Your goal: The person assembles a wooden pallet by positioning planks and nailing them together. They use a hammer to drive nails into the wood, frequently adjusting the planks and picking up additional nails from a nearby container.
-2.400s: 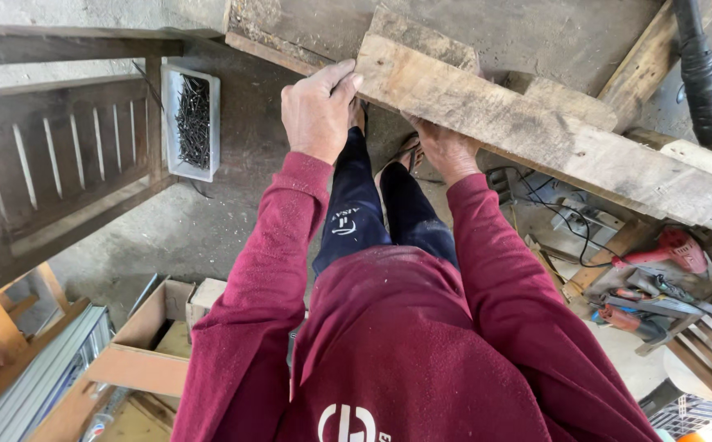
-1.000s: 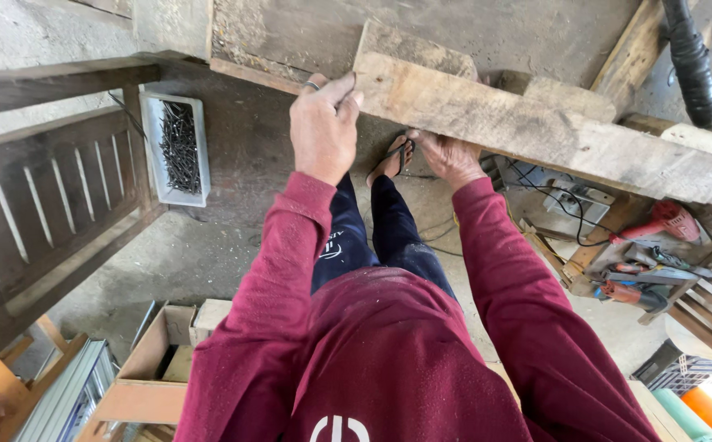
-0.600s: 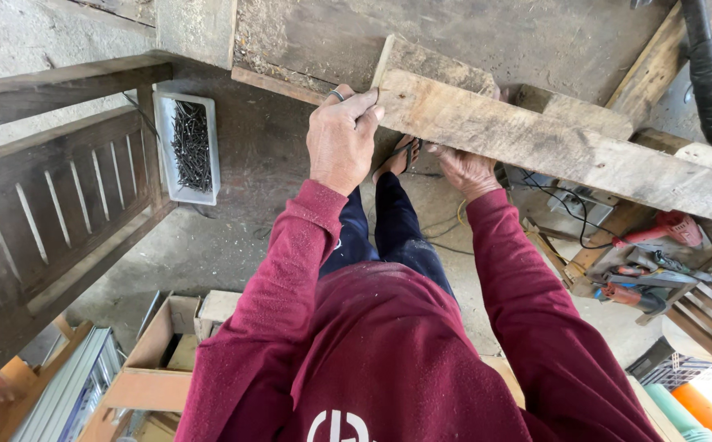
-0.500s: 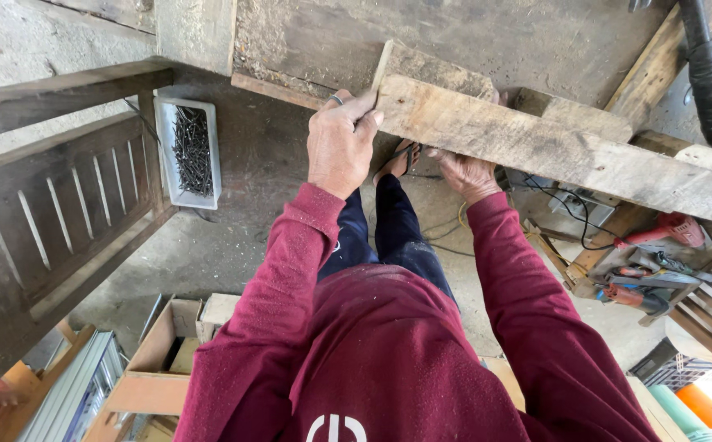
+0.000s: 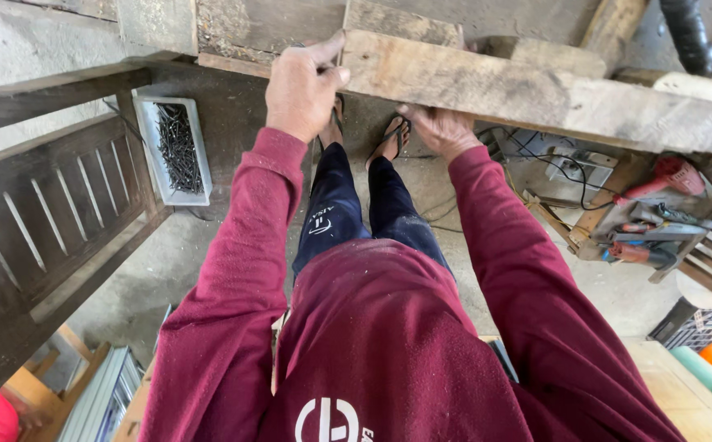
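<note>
Concrete floor [image 5: 208,270] lies below. Left hand [image 5: 302,86] grips the near end of a rough plank [image 5: 536,98]; right hand [image 5: 442,131] cups its underside. It looks stiff, heavy, splintery: best held at both edges.

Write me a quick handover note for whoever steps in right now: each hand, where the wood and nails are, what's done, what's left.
Left hand: gripping the near end of the weathered plank, thumb on its top edge.
Right hand: under the plank, supporting it from below.
The plank lies across the wooden frame. White tray of nails on the floor to the left; power tools to the right.
Done: plank lifted onto the frame.
Left: no nail or hammer in hand; plank looks unfastened.
</note>
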